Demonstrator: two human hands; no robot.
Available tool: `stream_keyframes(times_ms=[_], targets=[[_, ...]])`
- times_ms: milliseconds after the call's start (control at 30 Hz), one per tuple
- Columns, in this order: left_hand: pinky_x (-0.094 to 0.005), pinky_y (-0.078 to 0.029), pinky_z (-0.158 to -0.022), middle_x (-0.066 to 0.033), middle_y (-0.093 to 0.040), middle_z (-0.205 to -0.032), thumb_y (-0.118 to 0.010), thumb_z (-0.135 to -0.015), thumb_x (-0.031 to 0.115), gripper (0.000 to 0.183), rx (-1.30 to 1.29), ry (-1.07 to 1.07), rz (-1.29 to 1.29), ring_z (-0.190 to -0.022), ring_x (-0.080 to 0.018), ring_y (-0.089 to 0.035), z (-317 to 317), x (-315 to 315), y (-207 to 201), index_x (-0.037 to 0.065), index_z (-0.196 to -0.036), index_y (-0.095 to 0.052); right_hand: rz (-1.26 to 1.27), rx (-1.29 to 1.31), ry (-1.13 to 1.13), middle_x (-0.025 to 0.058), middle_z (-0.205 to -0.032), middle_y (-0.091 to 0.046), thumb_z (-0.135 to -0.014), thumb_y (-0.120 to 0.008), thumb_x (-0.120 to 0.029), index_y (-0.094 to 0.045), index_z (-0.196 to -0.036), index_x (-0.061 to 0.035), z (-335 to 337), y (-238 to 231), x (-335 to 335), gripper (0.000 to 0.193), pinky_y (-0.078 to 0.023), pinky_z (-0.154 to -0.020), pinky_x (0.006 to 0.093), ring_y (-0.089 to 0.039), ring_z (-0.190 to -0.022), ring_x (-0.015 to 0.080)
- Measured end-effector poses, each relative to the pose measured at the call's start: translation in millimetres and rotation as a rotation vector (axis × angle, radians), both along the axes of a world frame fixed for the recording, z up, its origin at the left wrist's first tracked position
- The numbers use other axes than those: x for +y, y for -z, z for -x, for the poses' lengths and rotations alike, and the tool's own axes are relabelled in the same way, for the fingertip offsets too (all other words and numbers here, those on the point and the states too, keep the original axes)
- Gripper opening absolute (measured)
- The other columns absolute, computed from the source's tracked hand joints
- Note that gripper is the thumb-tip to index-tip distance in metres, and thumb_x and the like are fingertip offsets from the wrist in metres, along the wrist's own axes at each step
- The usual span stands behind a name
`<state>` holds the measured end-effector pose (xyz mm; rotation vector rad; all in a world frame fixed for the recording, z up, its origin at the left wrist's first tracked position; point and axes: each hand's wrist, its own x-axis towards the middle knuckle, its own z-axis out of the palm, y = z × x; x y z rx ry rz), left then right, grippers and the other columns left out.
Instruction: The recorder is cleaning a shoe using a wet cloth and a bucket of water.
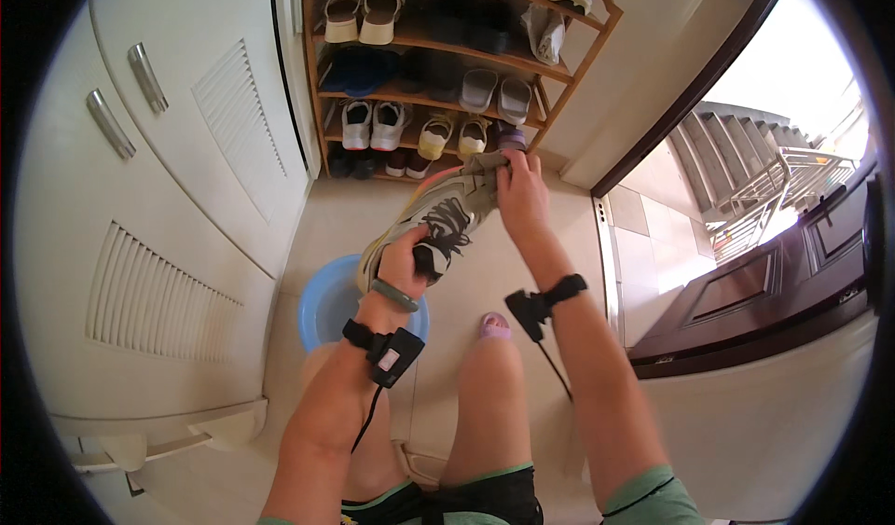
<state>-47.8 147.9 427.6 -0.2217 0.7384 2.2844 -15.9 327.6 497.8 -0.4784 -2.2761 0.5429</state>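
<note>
Biggest first: the tall white cabinet w/ louvred panels and silvery handles fills the L side; opp. it, on the R, stands a dark brown panelled door. Far end: a light-brown wooden shoe rack, several shelves of shoes. On the pale tiled floor sits a round light-blue plastic basin, partly hidden by the L arm. The grey-beige lace-up sneaker w/ a yellowish-orange sole edge is held up off the floor, tilted, lower end overlapping the basin's rim in this view. L hand is closed round that lower end, thumb near the dark laces; R hand is up at the collar end, fingers bent over the edge, so both hands are on it. A small purple item shows just past the R fingertips; can't tell if it's held. Handling, my guess: shoe's fairly light, upper soft & apt to fold, sole stiffer but bendy, not fragile; slick if wet, tho can't tell if it is. Best hold prob. heel/collar + forefoot w/ sole backing the grip; loose laces = poor grip.
</note>
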Motion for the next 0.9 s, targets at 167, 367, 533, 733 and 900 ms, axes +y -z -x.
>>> stream_keyframes(times_ms=[167, 367, 533, 733, 900], targets=[[-0.0354, -0.049, -0.081, -0.0111, -0.062, -0.099, -0.051, -0.086, 0.011, 0.021, -0.206, 0.105, -0.273, -0.091, -0.0239, -0.06, 11, 3, 23, 0.0, -0.103, -0.056, 0.145, -0.117, -0.075, 0.02, -0.105, -0.051, -0.084, -0.052, -0.011, -0.055, -0.102, -0.0052, -9, 44, -42, 0.019, -0.045, -0.075, 0.0463, -0.054, -0.091, 0.0407], [-0.0352, -0.049, -0.082, -0.0111, -0.062, -0.098, -0.051, -0.086, 0.011, 0.02, -0.265, 0.09, -0.133, -0.092, -0.0236, -0.059, 5, 11, 23, 0.0, -0.101, -0.056, 0.29, -0.065, -0.19, 0.0193, -0.098, -0.053, -0.081, -0.053, -0.006, -0.056, -0.099, -0.0028, -39, 57, -29, 0.019, -0.045, -0.075, 0.0424, -0.054, -0.088, 0.0377], [-0.0325, -0.05, -0.08, -0.0113, -0.062, -0.095, -0.049, -0.086, 0.012, 0.019, -0.166, 0.113, -0.213, -0.091, -0.0238, -0.059, 12, 7, 49, -0.001, -0.1, -0.056, 0.09, 0.162, -0.098, 0.0194, -0.092, -0.052, -0.081, -0.054, -0.005, -0.056, -0.097, -0.0008, -16, 17, -1, 0.017, -0.044, -0.076, 0.0407, -0.052, -0.086, 0.0352], [-0.0311, -0.052, -0.078, -0.0129, -0.061, -0.093, -0.044, -0.087, 0.009, 0.019, -0.279, 0.043, -0.298, -0.086, -0.0235, -0.06, 11, 20, 32, -0.002, -0.096, -0.056, 0.39, -0.223, -0.176, 0.0246, -0.092, -0.054, -0.082, -0.051, -0.011, -0.051, -0.096, 0.0007, -48, 101, -55, 0.018, -0.043, -0.077, 0.0475, -0.052, -0.09, 0.0414], [-0.0316, -0.053, -0.075, -0.012, -0.061, -0.091, -0.045, -0.085, 0.007, 0.017, -0.25, -0.028, -0.399, -0.083, -0.0235, -0.061, 29, 17, 38, -0.002, -0.094, -0.056, 0.415, -0.131, -0.217, 0.0214, -0.092, -0.054, -0.083, -0.05, -0.009, -0.052, -0.1, -0.0001, -57, 109, -46, 0.019, -0.044, -0.076, 0.0456, -0.052, -0.092, 0.0401]])
